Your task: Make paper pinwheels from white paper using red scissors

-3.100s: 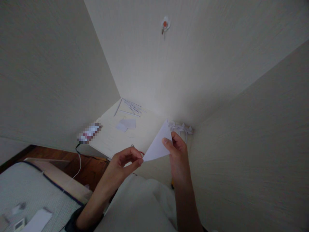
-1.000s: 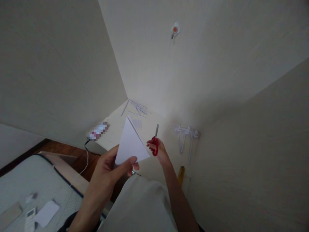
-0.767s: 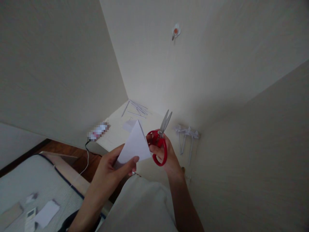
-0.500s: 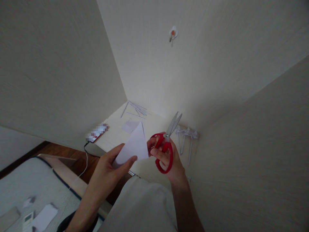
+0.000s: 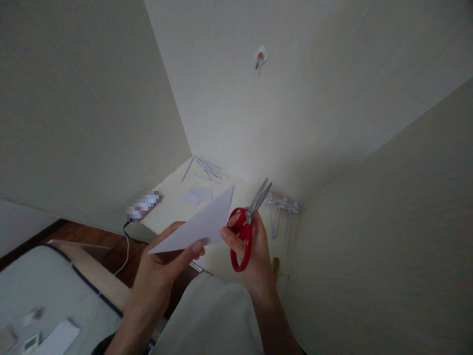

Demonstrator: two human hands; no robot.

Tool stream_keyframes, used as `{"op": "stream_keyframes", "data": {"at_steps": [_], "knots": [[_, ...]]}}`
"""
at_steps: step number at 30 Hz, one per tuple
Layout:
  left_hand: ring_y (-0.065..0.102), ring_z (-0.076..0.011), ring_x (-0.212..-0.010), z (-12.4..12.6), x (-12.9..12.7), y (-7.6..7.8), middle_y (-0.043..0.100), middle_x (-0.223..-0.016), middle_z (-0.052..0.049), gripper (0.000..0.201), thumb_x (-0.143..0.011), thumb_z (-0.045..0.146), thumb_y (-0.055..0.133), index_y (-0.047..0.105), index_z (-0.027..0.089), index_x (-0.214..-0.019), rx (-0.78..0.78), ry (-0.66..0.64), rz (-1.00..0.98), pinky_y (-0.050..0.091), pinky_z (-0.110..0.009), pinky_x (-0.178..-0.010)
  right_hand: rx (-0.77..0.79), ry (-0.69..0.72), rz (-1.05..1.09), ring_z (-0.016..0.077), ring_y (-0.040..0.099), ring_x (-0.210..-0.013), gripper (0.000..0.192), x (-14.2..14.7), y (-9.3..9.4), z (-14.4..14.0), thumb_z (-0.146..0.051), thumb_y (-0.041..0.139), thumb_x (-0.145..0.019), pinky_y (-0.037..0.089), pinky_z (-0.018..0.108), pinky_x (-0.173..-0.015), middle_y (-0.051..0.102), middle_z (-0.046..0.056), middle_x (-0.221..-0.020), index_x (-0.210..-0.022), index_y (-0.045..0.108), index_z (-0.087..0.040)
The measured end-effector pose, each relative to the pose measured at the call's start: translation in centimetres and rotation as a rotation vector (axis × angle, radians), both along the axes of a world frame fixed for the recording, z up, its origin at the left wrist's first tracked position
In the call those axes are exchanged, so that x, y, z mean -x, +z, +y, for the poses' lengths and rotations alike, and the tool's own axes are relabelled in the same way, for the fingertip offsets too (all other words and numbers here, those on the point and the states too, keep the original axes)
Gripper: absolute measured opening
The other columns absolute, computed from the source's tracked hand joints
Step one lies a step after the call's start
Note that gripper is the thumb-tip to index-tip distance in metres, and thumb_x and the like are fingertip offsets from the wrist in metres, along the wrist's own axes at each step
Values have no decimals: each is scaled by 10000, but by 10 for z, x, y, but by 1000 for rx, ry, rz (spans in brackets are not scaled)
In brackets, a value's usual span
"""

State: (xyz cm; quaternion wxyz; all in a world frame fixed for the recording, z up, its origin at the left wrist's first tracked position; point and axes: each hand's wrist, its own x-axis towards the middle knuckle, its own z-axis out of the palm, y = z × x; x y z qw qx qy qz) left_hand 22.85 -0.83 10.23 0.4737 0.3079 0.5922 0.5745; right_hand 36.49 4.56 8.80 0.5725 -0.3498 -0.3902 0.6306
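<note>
A folded white paper triangle [image 5: 199, 226] is pinched by the left hand [image 5: 162, 259], while red-handled metal scissors [image 5: 247, 227] are gripped by the right hand [image 5: 251, 249].

Walls are closing in the small table [image 5: 173, 217] on three sides. Thin paper strips [image 5: 205, 170] are lying in its far corner, paper scraps [image 5: 197, 195] mid-surface, twisted paper pieces [image 5: 283, 207] along the right edge. The near middle is lying bare; access is coming only from the near edge.

Dim, soft light brightest at the far corner; edges darkened and warped.
</note>
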Motion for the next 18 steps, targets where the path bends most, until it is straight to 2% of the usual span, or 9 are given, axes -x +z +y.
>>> {"op": "stream_keyframes", "data": {"at_steps": [4, 8, 11, 13, 18], "knots": [[700, -199, -887, 0, -8, -5, 780, -925, -24, 325, -626, 264, 859, 735, 202, -920, 62, -22, -51, 540, -248, -812, -3, 42, -72, 114, 555, -659, 311, 4, 5, -7, -153, 730, -656, 463, 259, -654, 552, -63, -723, -824, 480, -228], [701, -219, -935, -1, -10, -6, 779, -971, -47, 324, -650, 258, 841, 728, 187, -945, 42, -16, -58, 538, -286, -864, 0, 69, -113, 141, 577, -717, 343, 5, 10, -12, -186, 754, -646, 483, 279, -675, 560, -51, -741, -820, 463, -241], [709, -219, -874, -4, -8, -7, 779, -935, -61, 288, -678, 273, 817, 727, 168, -932, 49, -19, -42, 548, -294, -827, -3, 65, -121, 138, 568, -703, 323, 6, 10, -13, -191, 737, -675, 482, 276, -657, 554, -52, -738, -837, 463, -245], [708, -216, -791, -5, -7, -7, 777, -866, -57, 278, -662, 278, 822, 725, 162, -894, 44, 23, -39, 558, -293, -760, -11, 46, -103, 126, 543, -646, 279, 5, 8, -13, -214, 710, -719, 468, 265, -611, 542, -54, -723, -846, 463, -244], [639, -172, -614, 0, -9, 6, 719, -674, -9, 232, -617, 287, 824, 701, 159, -767, -37, 154, -81, 525, -268, -628, -20, 67, -50, 88, 390, -523, 253, 1, 1, -11, -349, 682, -791, 331, 223, -464, 443, -61, -676, -795, 457, -234]]}}
